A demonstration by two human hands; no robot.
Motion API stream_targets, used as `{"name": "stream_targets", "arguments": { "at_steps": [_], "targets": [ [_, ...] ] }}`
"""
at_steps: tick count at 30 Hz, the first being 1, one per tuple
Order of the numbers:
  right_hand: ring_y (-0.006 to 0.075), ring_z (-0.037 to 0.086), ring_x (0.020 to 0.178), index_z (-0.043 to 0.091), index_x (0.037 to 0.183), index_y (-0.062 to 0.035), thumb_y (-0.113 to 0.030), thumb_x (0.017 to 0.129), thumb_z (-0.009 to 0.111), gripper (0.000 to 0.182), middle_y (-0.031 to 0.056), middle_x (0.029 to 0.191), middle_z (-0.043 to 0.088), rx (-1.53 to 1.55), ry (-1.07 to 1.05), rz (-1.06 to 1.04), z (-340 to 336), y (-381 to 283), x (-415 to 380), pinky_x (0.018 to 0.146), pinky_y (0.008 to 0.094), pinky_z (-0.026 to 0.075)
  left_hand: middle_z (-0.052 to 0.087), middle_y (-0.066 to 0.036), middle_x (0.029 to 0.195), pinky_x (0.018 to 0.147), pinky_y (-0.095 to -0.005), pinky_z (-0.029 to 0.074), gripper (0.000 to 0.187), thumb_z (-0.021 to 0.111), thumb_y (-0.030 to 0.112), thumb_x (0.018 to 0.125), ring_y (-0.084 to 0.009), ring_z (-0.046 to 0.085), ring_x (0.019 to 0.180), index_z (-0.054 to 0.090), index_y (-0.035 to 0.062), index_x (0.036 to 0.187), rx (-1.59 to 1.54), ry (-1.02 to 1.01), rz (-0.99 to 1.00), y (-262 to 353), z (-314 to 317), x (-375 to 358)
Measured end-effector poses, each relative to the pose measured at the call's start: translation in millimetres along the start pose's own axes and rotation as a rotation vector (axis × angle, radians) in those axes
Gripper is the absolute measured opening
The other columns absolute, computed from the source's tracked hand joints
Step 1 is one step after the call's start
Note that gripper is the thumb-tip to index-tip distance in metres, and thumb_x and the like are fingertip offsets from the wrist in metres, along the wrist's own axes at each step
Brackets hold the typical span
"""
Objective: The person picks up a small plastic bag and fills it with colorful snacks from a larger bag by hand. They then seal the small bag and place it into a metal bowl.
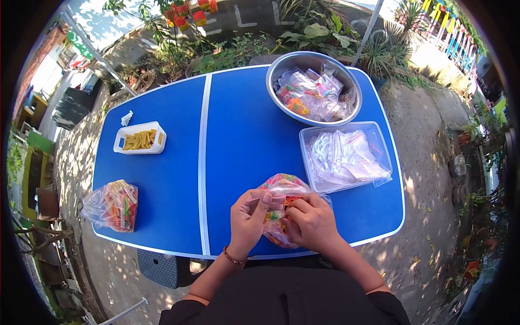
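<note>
My left hand (247, 223) pinches a small clear plastic bag (275, 202) between thumb and fingers. Against the mouth of that bag, my right hand (313, 221) has its fingers closed on a small orange-red plastic piece (291, 201); its exact kind is partly hidden. Both hands are over a large clear bag (283, 181) of colourful small items, which lies on the blue table (238, 151) near its front edge. To the right of my hands, a clear plastic tub (391, 162) holds a pile of flat transparent packets (346, 154).
Behind the tub stands a metal basin (273, 100) with filled packets (311, 95). On the left are a white basket (142, 151) of yellowish sticks, a crumpled white scrap (127, 118) and another bag (116, 205) of colourful pieces. A grey stool (157, 266) sits below the table's front edge.
</note>
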State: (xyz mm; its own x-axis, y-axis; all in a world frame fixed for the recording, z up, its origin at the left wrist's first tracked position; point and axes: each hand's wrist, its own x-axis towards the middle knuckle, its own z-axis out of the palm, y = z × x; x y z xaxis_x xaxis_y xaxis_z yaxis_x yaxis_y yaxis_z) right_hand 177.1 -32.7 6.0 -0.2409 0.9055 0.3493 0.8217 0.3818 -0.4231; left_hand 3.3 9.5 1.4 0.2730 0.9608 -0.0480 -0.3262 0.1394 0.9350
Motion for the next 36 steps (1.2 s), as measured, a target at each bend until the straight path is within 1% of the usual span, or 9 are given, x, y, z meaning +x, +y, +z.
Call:
{"name": "stream_targets", "arguments": {
  "at_steps": [5,11,17,23,26,29,32,35,36],
  "targets": [
    [0.0257,0.056,0.090,0.069,0.081,-0.0078,-0.021,0.074,0.071,0.016,0.0056,0.089,0.061,-0.123,-0.026,0.100,11,-4,3,0.075,0.0397,0.044,0.072,-0.015,0.100,0.083,-0.0323,0.058,0.023,0.056,0.020,0.102,-0.0184,0.071,0.090,0.063,-0.0016,0.108,0.024,0.028,0.009,0,-3,3],
    [0.0258,0.054,0.093,0.071,0.080,-0.0091,-0.024,0.066,0.070,0.020,0.0054,0.089,0.060,-0.237,0.038,0.173,34,-9,2,0.076,0.0400,0.040,0.070,-0.016,0.105,0.085,-0.0361,0.058,0.024,0.052,0.018,0.103,-0.0201,0.070,0.096,0.062,-0.0023,0.112,-0.197,0.059,-0.114,-2,-7,4],
    [0.0253,0.056,0.093,0.072,0.081,-0.0106,-0.025,0.070,0.072,0.019,0.0054,0.091,0.061,-0.164,0.084,0.208,38,-9,1,0.075,0.0411,0.038,0.069,-0.019,0.112,0.091,-0.0363,0.056,0.023,0.048,0.012,0.103,-0.0226,0.068,0.103,0.060,-0.0027,0.117,-0.283,0.064,-0.112,1,-13,5],
    [0.0249,0.057,0.092,0.071,0.079,-0.0111,-0.025,0.070,0.073,0.017,0.0050,0.092,0.062,-0.155,0.061,0.239,33,-10,3,0.076,0.0422,0.038,0.069,-0.020,0.113,0.090,-0.0344,0.054,0.020,0.053,0.013,0.102,-0.0199,0.067,0.102,0.062,-0.0014,0.113,-0.301,0.113,-0.081,4,-17,5],
    [0.0251,0.058,0.092,0.070,0.079,-0.0110,-0.022,0.073,0.073,0.013,0.0037,0.093,0.063,-0.099,0.076,0.212,27,-9,0,0.076,0.0420,0.038,0.070,-0.020,0.109,0.089,-0.0357,0.056,0.020,0.051,0.014,0.103,-0.0230,0.070,0.100,0.061,0.0000,0.114,-0.233,0.117,-0.068,-2,-23,3],
    [0.0252,0.058,0.093,0.069,0.080,-0.0100,-0.015,0.078,0.072,0.006,0.0029,0.095,0.064,-0.010,0.069,0.205,19,-6,-6,0.078,0.0408,0.040,0.072,-0.018,0.106,0.086,-0.0345,0.057,0.019,0.054,0.014,0.102,-0.0217,0.071,0.096,0.062,0.0002,0.112,-0.109,0.114,-0.063,6,-20,-1],
    [0.0263,0.059,0.092,0.069,0.082,-0.0079,-0.009,0.081,0.070,0.002,0.0037,0.094,0.067,0.091,0.037,0.285,2,-6,-5,0.080,0.0395,0.044,0.073,-0.017,0.102,0.085,-0.0329,0.057,0.018,0.055,0.013,0.102,-0.0194,0.071,0.095,0.062,-0.0007,0.111,-0.041,0.091,-0.007,9,-16,-3],
    [0.0260,0.060,0.087,0.071,0.087,-0.0076,-0.010,0.080,0.071,0.007,0.0041,0.089,0.067,0.207,0.076,0.260,-11,2,-6,0.074,0.0375,0.046,0.073,-0.015,0.099,0.081,-0.0292,0.057,0.018,0.060,0.012,0.099,-0.0163,0.071,0.091,0.063,-0.0026,0.109,0.046,0.065,0.021,10,-12,-4],
    [0.0236,0.060,0.081,0.070,0.087,-0.0066,-0.009,0.081,0.073,0.008,0.0040,0.086,0.067,0.239,0.103,0.268,-16,2,-5,0.069,0.0349,0.046,0.073,-0.015,0.098,0.079,-0.0279,0.057,0.018,0.062,0.011,0.097,-0.0153,0.071,0.089,0.064,-0.0032,0.108,0.093,0.034,0.016,10,-11,-5]
  ]
}}
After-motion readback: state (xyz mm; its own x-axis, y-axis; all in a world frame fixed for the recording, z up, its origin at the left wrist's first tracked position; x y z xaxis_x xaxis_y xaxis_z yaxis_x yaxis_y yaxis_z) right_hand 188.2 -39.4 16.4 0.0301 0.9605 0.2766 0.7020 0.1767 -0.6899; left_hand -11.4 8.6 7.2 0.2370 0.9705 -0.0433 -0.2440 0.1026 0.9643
